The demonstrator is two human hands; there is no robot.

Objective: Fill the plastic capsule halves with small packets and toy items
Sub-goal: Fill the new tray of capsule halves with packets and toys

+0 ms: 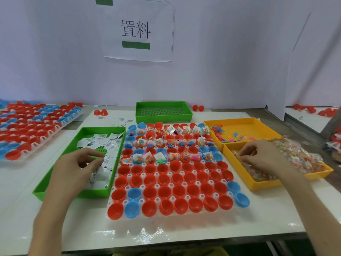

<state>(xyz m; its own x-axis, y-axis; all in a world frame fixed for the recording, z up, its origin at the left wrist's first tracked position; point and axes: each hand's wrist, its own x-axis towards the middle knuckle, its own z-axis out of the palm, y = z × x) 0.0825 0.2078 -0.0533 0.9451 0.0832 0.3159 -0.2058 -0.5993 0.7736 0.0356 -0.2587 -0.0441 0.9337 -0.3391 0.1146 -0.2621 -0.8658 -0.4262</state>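
Table front (184, 230): free passage at 6 o'clock.
Green tray (73, 195): wall blocks 9 o'clock.
Yellow tray (265, 185): wall blocks 3 o'clock.

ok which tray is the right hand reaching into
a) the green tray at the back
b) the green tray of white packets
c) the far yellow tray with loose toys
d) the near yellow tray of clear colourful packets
d, the right hand has its fingers down among the clear packets in the near yellow tray, while the left hand is over the green tray of white packets.
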